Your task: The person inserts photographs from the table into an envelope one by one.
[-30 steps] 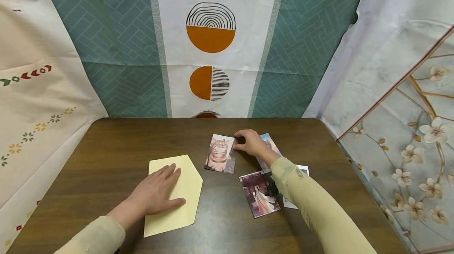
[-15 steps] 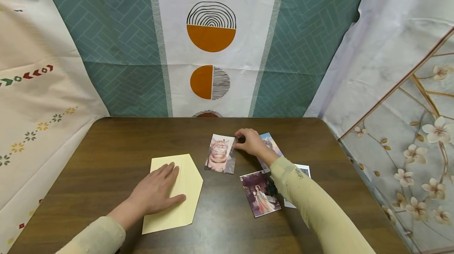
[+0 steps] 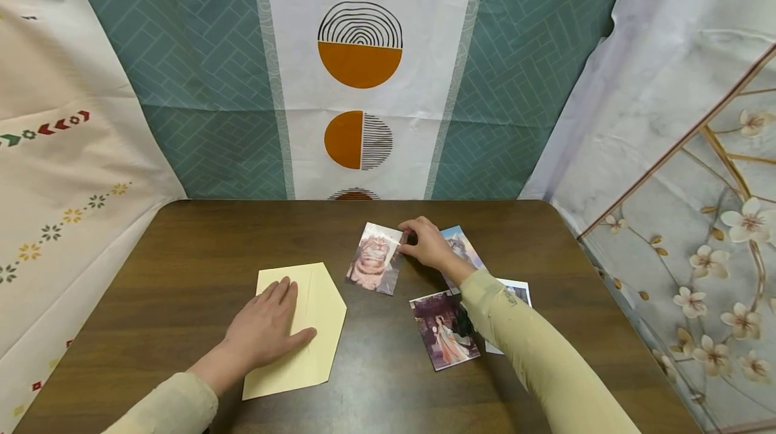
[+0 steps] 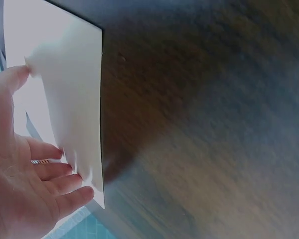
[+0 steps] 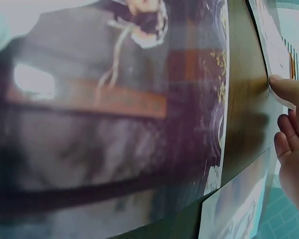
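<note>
My left hand [image 3: 263, 326] lies flat on a pale yellow envelope [image 3: 321, 343], fingers and thumb spread; the left wrist view shows fingertips [image 4: 67, 201] resting against the envelope [image 4: 72, 99]. At the table's middle, a picture card of an orange striped cat [image 3: 370, 262] is pinched at its upper right edge by my right hand [image 3: 429, 245]. The card looks slightly raised and bent. From the right wrist view, the thumb [image 5: 286, 88] meets that card's edge, while the other fingertips are partly hidden behind it.
Nearer me lies a dark purple card with a figure in a long dress [image 3: 445, 336]. A blue and pink card [image 3: 462, 245] and a white-bordered card [image 3: 515, 288] are partly covered by my right arm. Curtains surround the brown wooden table [image 3: 200, 245] behind and on both sides.
The cat card has tilted and shifted slightly left, its edge lifting with my right hand's pinch. My left fingers have drawn slightly closer together on the envelope.
</note>
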`<action>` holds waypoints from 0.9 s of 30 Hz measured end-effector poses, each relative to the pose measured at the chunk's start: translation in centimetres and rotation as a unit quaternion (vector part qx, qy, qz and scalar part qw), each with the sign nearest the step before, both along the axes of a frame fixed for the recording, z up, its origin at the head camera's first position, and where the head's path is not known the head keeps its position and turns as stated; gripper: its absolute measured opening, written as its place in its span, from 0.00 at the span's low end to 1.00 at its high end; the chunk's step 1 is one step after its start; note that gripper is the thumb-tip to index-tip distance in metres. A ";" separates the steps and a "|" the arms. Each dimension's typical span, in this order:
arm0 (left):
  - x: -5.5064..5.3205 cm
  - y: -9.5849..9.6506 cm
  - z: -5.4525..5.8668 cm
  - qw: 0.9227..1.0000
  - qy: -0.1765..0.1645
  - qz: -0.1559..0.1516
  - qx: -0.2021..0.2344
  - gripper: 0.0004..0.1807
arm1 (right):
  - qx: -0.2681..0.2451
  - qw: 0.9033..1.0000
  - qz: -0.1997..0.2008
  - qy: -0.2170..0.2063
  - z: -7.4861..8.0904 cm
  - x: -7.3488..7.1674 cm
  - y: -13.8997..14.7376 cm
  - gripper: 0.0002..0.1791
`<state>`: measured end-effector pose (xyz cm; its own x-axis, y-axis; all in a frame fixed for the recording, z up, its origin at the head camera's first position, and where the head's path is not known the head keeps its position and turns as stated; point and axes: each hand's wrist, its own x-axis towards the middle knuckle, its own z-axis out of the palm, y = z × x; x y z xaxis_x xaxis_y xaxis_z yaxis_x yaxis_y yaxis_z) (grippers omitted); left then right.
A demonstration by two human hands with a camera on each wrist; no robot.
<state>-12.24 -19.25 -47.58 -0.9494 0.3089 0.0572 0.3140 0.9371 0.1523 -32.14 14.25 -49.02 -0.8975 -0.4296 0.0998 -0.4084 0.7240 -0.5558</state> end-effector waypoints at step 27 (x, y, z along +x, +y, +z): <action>1.1 -0.4 0.3 0.994 -0.003 0.106 0.009 0.56 | -0.078 0.996 -0.026 -0.027 0.3 -0.2 1.7 0.21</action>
